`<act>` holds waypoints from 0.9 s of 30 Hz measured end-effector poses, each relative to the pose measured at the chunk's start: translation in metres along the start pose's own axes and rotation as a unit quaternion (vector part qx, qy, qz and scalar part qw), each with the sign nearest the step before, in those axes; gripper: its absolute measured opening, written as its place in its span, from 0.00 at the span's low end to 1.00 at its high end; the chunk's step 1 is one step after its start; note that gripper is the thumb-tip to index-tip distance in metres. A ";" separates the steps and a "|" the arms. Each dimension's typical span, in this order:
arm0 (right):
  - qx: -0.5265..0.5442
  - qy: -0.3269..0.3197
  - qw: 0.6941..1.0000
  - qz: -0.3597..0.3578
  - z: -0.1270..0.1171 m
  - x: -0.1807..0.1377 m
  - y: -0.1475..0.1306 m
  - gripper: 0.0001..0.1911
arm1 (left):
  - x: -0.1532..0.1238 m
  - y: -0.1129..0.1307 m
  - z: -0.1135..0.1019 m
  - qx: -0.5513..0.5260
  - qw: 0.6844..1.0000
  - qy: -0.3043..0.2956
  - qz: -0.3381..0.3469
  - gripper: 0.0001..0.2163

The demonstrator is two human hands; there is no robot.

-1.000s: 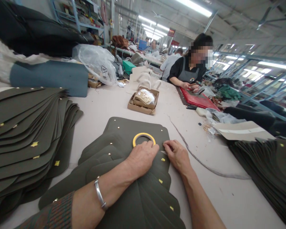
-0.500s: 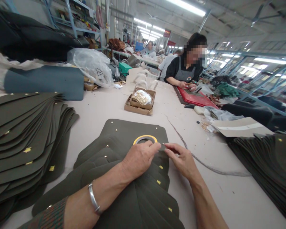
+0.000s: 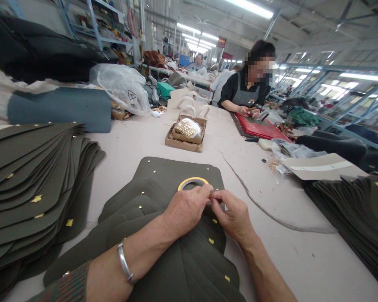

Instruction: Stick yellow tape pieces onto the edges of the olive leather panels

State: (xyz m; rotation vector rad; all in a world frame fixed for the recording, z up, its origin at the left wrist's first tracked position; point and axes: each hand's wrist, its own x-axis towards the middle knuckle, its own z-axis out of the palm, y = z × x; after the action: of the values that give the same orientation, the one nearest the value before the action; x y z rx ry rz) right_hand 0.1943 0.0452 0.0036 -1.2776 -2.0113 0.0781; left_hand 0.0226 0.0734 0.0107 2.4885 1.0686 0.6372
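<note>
A fanned stack of dark olive leather panels [image 3: 164,176] with small brass studs lies on the table in front of me. A yellow roll of tape [image 3: 192,182] rests on the top panel. My left hand [image 3: 184,209] sits just below the roll, fingers curled, thumb and forefinger pinched. My right hand [image 3: 233,216] meets it fingertip to fingertip, also pinched. Whatever they hold between them is too small to name. Small yellow tabs [image 3: 211,241] mark the panel edges under my hands.
More olive panels are stacked at left [image 3: 34,176] and at right [image 3: 359,209]. A cardboard box of brass hardware [image 3: 185,132] stands beyond. A thin cord [image 3: 264,214] trails across the table. A co-worker [image 3: 247,90] works over a red mat [image 3: 260,130].
My right hand has moved left until its fingertips meet those of my left hand, just below the tape roll. The left hand has barely shifted.
</note>
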 end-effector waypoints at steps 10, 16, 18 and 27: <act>0.146 0.035 0.963 0.225 0.005 0.004 -0.009 0.06 | 0.003 0.005 -0.007 0.053 0.998 0.019 -0.021 0.08; 0.321 0.092 0.832 0.443 0.002 0.009 0.030 0.15 | 0.001 0.007 -0.003 0.068 0.997 0.021 -0.002 0.09; 0.293 0.058 0.847 0.440 0.000 0.009 0.043 0.17 | 0.002 0.005 -0.001 0.096 0.995 -0.018 -0.016 0.08; 0.042 -0.077 0.931 0.354 0.003 0.016 0.042 0.15 | 0.005 0.001 0.001 0.146 0.986 -0.081 -0.015 0.09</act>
State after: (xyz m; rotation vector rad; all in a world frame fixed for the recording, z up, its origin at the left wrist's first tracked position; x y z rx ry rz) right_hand 0.2208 0.0805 -0.0074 -1.9256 -1.5462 0.6150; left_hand 0.0266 0.0758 0.0119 2.7078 1.2085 0.2761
